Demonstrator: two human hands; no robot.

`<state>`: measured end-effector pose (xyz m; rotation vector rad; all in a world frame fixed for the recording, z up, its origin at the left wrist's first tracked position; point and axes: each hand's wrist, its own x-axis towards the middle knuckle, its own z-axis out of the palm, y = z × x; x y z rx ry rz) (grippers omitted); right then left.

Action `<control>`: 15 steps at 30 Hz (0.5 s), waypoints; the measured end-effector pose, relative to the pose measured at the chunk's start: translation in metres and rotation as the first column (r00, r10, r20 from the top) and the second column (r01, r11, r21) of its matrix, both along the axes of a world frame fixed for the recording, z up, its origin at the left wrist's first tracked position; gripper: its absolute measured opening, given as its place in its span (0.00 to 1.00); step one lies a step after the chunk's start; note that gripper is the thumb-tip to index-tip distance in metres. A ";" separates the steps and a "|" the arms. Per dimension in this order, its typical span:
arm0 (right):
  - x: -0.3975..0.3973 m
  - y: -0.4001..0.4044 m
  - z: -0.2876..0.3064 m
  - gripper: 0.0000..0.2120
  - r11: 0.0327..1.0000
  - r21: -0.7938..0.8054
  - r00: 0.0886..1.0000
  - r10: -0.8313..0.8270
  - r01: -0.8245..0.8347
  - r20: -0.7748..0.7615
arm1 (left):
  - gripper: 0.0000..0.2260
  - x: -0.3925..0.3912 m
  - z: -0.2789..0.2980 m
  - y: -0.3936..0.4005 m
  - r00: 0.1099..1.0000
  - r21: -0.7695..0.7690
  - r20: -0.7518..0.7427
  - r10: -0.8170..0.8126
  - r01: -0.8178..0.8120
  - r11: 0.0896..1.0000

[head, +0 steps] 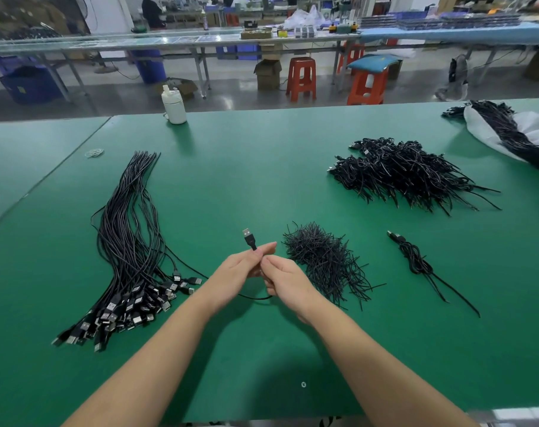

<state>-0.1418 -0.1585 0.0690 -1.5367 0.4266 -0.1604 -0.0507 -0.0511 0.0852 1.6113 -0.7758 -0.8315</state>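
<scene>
Dozens of straight USB leads (129, 257) are lying fanned at the left of the green worktop (262, 164), plugs toward the person.

Just right of them, above mid-worktop, the left grip (242, 268) is pinching one USB cable (249, 241) just below its plug. The plug is pointing up and away, and the fingers are curling round the cord. The right grip (285, 280) is meeting it from the right, fingertips clenching on the same cord close under the left thumb. A slack run of cord is showing below both wrists, close to the worktop.

Judgement: winding is only beginning; no coil is formed yet.

Doing it well:
- The left grip is acting as anchor, so it should be clamping near the plug's collar without kinking it.
- The right grip should be feeding even loops of matching length, leaving the tail free.
- Loops slipping past the thumb would be spoiling the bundle.

Right of the grips, a heap of short black ties (320, 257) is sitting within reach for binding. Further right, one wound and tied cable (416, 261) is lying alone, serving as the pattern. The finished pile (406, 174) is resting behind it
</scene>
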 end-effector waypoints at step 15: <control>-0.003 0.012 0.006 0.16 0.976 0.189 0.994 0.108 -0.107 0.002 | 0.24 0.028 0.032 -0.012 0.762 -0.371 -0.640 0.103 -0.423 0.827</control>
